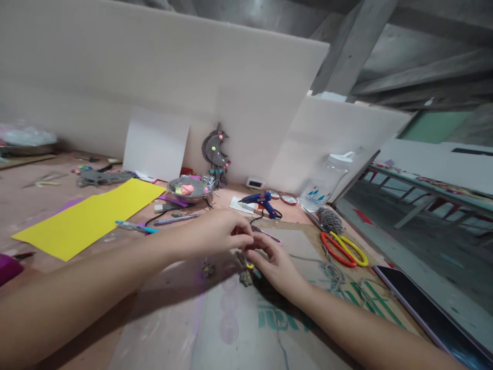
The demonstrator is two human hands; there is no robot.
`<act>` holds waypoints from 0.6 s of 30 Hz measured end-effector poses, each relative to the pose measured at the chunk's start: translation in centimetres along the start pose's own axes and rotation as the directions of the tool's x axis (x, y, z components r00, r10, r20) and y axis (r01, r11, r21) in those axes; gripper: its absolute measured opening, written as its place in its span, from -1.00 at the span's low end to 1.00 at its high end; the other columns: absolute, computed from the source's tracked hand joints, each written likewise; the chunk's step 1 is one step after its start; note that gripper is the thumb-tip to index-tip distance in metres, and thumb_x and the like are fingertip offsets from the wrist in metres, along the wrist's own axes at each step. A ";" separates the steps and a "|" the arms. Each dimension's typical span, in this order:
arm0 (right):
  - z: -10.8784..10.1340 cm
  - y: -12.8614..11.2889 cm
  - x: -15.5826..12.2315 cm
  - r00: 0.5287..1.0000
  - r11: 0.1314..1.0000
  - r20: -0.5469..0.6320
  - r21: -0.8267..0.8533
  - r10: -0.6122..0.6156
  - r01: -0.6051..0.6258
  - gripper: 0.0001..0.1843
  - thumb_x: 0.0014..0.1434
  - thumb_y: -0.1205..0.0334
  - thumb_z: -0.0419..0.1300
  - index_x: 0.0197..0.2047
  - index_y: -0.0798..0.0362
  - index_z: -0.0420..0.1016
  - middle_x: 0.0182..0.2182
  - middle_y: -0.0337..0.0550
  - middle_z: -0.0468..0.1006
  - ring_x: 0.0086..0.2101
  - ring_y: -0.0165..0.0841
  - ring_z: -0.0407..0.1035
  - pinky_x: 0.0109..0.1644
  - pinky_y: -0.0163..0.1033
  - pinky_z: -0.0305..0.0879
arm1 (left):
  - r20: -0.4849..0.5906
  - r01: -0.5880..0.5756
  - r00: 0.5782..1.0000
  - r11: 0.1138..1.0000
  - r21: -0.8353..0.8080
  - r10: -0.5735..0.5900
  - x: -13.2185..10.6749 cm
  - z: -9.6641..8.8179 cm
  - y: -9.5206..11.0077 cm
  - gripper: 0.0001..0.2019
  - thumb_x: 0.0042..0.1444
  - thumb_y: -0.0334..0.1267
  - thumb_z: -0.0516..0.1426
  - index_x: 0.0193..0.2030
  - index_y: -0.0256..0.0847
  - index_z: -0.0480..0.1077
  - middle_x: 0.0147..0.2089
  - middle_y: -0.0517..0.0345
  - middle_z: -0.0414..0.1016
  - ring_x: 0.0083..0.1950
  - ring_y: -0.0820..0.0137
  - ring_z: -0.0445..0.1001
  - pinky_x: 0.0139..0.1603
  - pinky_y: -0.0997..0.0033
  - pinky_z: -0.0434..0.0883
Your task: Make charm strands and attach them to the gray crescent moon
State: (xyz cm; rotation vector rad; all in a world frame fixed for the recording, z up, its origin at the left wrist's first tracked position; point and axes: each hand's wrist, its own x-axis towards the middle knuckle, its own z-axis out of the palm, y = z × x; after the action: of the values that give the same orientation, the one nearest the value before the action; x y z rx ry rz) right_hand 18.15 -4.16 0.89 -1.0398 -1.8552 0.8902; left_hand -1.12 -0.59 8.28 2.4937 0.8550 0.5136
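My left hand (219, 234) and my right hand (276, 264) meet at the fingertips above the table, both closed in a pinch. What the fingertips hold, if anything, is too small and hidden to make out. Just below them is a small grey, clumpy piece (245, 278) with a yellow ring-like bit; I cannot tell whether it hangs from the fingers or lies on the sheet. Another small grey clump (208, 268) lies to its left. Under both hands is a clear plastic sheet (169, 329) over the tabletop, partly on cardboard with green print.
Behind my hands are a blue glue gun (256, 199), a bowl (188, 190) of bits and a grey moon ornament (215, 149). To the right lie orange-and-yellow-handled scissors (339, 250), grey yarn (329, 220) and a phone (427, 308). Yellow paper (92, 218) and pens lie left.
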 end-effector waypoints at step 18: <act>-2.2 -2.2 -0.3 0.954 0.724 0.263 -0.686 0.147 0.077 -0.81 0.18 0.37 0.08 -0.21 0.02 0.51 -0.30 -0.15 0.54 -0.27 -0.33 0.39 -0.18 -0.26 0.22 | 0.252 0.204 0.954 0.966 -0.156 -0.161 0.4 -2.1 -3.6 -0.73 0.07 -0.17 0.10 -0.16 -0.18 0.53 -0.31 0.16 0.57 -0.31 0.43 0.46 -0.39 0.55 0.25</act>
State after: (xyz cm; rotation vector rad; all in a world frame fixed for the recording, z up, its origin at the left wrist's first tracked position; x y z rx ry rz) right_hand 19.49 -4.93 3.59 -1.4441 -2.5351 0.3557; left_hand -3.57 2.85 8.21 2.2270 0.8907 0.2123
